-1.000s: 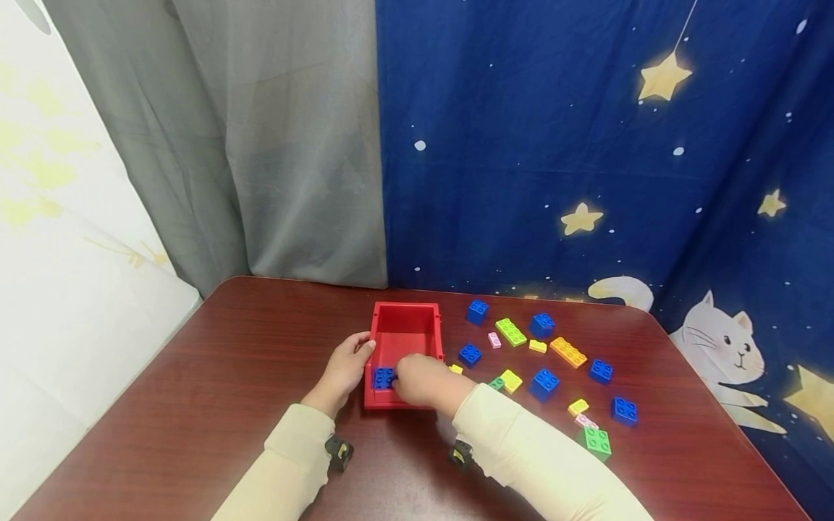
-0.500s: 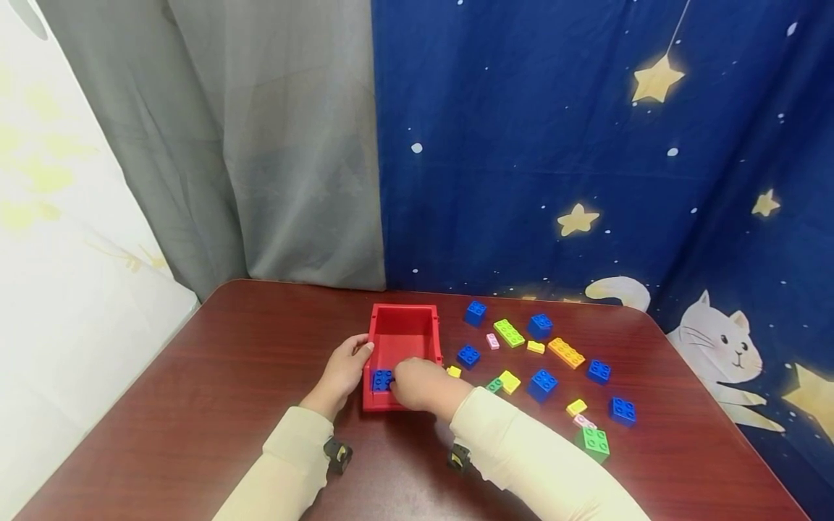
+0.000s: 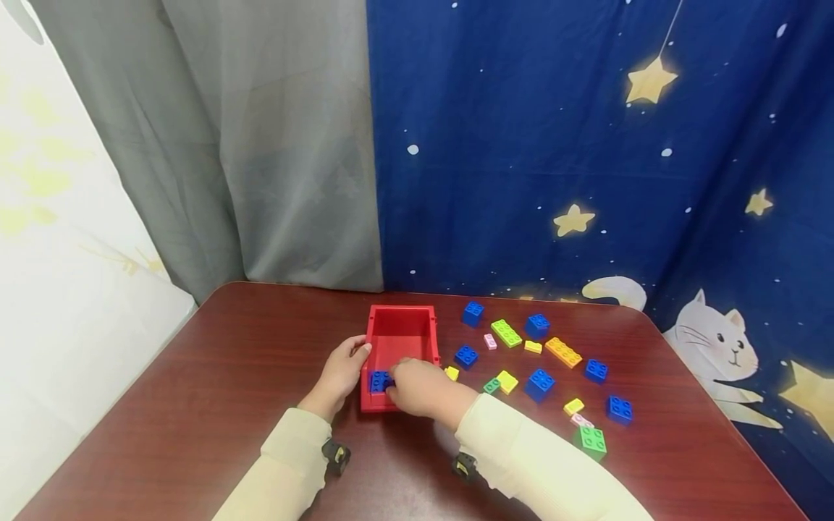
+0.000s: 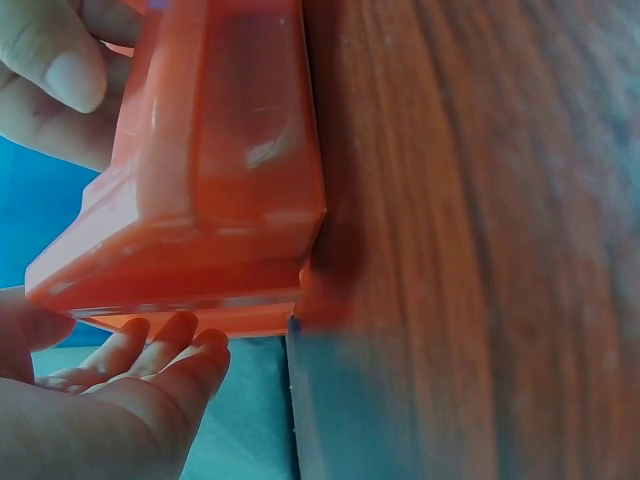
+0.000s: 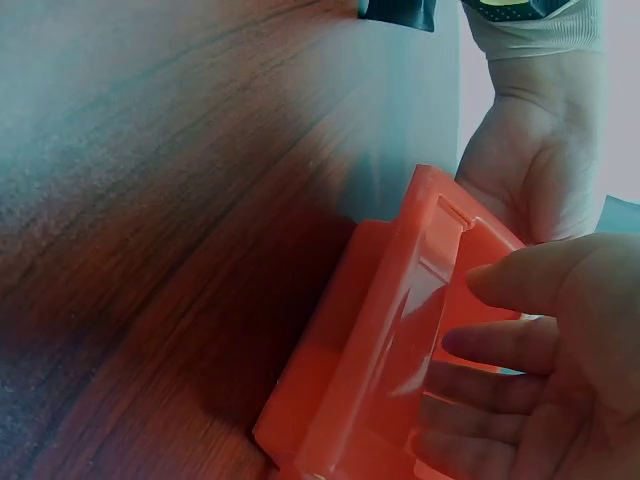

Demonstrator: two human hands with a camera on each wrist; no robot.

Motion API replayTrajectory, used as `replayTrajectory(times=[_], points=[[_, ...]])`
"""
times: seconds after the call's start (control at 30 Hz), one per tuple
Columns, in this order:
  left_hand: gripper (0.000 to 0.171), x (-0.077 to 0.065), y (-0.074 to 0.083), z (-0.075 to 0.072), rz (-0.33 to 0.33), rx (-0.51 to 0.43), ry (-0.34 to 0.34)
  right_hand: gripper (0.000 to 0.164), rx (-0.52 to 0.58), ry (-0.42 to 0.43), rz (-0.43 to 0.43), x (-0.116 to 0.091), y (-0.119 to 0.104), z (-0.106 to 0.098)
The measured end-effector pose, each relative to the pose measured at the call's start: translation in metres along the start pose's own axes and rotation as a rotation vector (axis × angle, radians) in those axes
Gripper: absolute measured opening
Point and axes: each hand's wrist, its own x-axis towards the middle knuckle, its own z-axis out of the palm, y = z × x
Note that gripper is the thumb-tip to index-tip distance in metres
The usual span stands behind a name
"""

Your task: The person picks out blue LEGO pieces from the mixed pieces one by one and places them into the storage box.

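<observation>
In the head view a red box [image 3: 398, 346] stands on the table with its mouth up. My left hand [image 3: 343, 365] grips its left wall, thumb at the rim; fingers [image 4: 185, 365] lie against the outside in the left wrist view. A blue brick [image 3: 378, 381] sits in the front left corner of the box. My right hand [image 3: 420, 388] reaches down into the box beside that brick. In the right wrist view its fingers [image 5: 500, 385] are loosely extended and spread from the thumb, with nothing seen between them. Part of the box's front interior is hidden behind this hand.
Several loose bricks lie right of the box: a blue one [image 3: 465, 356], a lime one [image 3: 506, 333], an orange one [image 3: 563, 352] and a green one [image 3: 591, 441]. A small yellow brick [image 3: 452, 373] is close to the box's right wall. Curtains [image 3: 521, 145] hang behind the table.
The head view has drifted slightly. My right forearm has shifted a little, showing more of the small dark green brick. The left hand keeps its place on the box.
</observation>
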Motion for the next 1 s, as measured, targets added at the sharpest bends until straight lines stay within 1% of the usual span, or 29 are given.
replayTrajectory(times=[0.33,0.47,0.63,0.87,1.0], points=[[0.045,0.0,-0.001,0.0,0.008,0.004,-0.001,0.05,0.007,0.087,-0.038,-0.012,0.003,-0.002],[0.045,0.0,-0.002,0.0,0.016,0.013,-0.001,0.052,-0.006,0.163,-0.073,-0.017,0.008,-0.002],[0.045,-0.001,-0.002,0.001,0.009,0.019,-0.003,0.056,-0.025,0.263,-0.12,-0.024,0.014,-0.002],[0.046,0.0,-0.001,0.001,0.017,0.013,0.003,0.061,0.003,0.402,-0.175,-0.034,0.02,-0.004],[0.046,0.001,-0.001,0.001,0.023,0.009,0.005,0.062,0.008,0.461,-0.189,-0.038,0.024,-0.005]])
